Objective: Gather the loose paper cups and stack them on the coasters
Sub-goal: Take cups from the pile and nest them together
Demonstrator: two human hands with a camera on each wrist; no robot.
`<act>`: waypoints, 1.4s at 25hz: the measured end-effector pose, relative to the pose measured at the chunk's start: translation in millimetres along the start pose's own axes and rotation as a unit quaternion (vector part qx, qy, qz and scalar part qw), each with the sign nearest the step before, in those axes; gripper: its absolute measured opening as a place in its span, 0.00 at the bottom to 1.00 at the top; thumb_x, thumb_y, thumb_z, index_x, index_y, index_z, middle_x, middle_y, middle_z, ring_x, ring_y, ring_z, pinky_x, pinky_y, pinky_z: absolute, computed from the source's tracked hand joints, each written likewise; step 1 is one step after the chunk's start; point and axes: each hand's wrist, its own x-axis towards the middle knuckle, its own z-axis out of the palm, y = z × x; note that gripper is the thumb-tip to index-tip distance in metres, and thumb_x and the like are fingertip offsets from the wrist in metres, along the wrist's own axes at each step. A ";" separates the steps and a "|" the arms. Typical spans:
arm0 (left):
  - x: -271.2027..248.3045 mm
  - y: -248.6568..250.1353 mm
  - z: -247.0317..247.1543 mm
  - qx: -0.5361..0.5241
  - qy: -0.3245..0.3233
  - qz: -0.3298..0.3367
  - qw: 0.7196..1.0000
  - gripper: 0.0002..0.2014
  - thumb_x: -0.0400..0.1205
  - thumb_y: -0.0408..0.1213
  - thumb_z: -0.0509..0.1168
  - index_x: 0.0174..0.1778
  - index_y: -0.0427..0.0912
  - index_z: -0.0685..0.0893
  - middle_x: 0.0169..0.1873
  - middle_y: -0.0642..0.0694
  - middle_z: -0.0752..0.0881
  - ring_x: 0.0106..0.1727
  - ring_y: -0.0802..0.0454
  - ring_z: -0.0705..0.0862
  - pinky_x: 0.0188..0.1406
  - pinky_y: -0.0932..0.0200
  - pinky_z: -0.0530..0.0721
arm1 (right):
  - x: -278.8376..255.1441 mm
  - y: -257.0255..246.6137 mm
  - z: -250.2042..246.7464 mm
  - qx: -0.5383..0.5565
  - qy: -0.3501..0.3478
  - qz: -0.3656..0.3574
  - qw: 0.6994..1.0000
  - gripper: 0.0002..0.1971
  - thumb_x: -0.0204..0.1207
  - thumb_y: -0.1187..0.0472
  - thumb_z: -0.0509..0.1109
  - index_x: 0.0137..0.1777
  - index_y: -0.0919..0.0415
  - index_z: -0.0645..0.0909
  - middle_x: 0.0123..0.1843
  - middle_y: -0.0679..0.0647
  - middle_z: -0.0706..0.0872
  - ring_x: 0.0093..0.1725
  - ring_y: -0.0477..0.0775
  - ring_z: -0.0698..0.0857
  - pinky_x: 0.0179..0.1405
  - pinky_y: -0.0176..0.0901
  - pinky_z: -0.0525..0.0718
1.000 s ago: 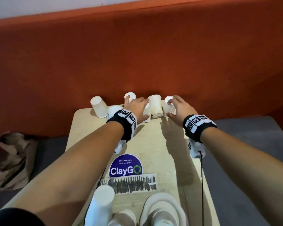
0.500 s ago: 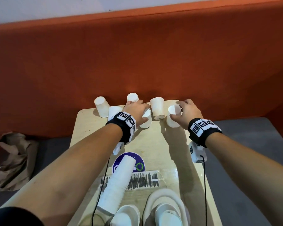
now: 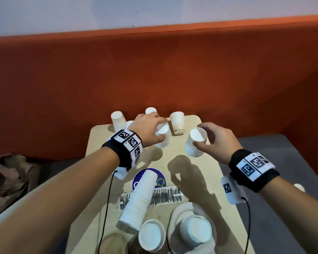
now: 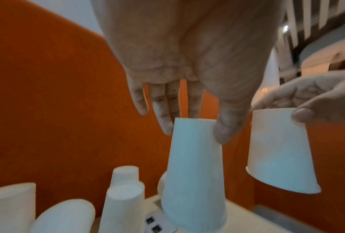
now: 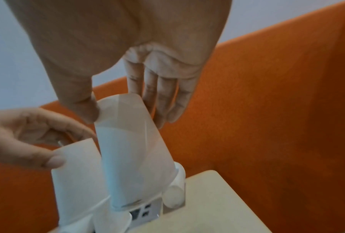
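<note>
My left hand (image 3: pixel 161 130) grips an upside-down white paper cup (image 3: pixel 163 141) by its base, lifted just above the table's far end; in the left wrist view thumb and fingers (image 4: pixel 194 130) pinch the top of that cup (image 4: pixel 193 173). My right hand (image 3: pixel 198 134) holds a second upside-down cup (image 3: pixel 194 149) in the air to the right, and the right wrist view shows the hand (image 5: pixel 123 116) on this cup (image 5: pixel 131 149). Several loose cups (image 3: pixel 177 122) stand along the far edge. Near me a cup (image 3: pixel 195 233) sits on a white coaster (image 3: pixel 174 215).
A tall leaning stack of cups (image 3: pixel 140 197) stands at the near left beside another upturned cup (image 3: pixel 151 235). The small wooden table (image 3: pixel 200 176) backs onto an orange padded wall (image 3: pixel 154 70). Crumpled brown paper (image 3: pixel 11 173) lies on the grey seat at left.
Both hands have lifted their cups off the far edge and drawn them toward me, the right one farther. The view has tilted down, showing the stack and coaster.
</note>
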 end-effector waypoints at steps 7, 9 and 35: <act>-103.5 2.1 -37.1 -0.149 0.067 0.001 0.986 0.26 0.76 0.49 0.74 0.72 0.59 0.81 0.60 0.57 0.80 0.62 0.57 0.78 0.61 0.67 0.73 | -101.4 -52.0 -9.9 0.097 0.086 -0.013 0.991 0.25 0.74 0.54 0.79 0.71 0.46 0.79 0.63 0.32 0.84 0.61 0.30 0.81 0.56 0.16 0.72; -130.9 8.7 -45.0 -0.138 0.101 0.010 0.985 0.26 0.76 0.49 0.74 0.71 0.62 0.80 0.59 0.60 0.80 0.57 0.61 0.75 0.50 0.84 0.65 | -127.8 -66.4 -6.7 0.123 0.111 0.003 0.986 0.24 0.73 0.55 0.80 0.67 0.46 0.78 0.60 0.31 0.84 0.59 0.25 0.80 0.53 0.14 0.72; -240.5 50.4 26.9 -0.186 -0.032 -0.002 0.982 0.26 0.67 0.51 0.76 0.64 0.61 0.84 0.54 0.59 0.82 0.55 0.55 0.82 0.60 0.50 0.81 | -237.1 -54.6 49.5 0.030 0.102 0.082 0.991 0.11 0.73 0.49 0.76 0.53 0.43 0.79 0.55 0.36 0.85 0.58 0.45 0.83 0.53 0.46 0.81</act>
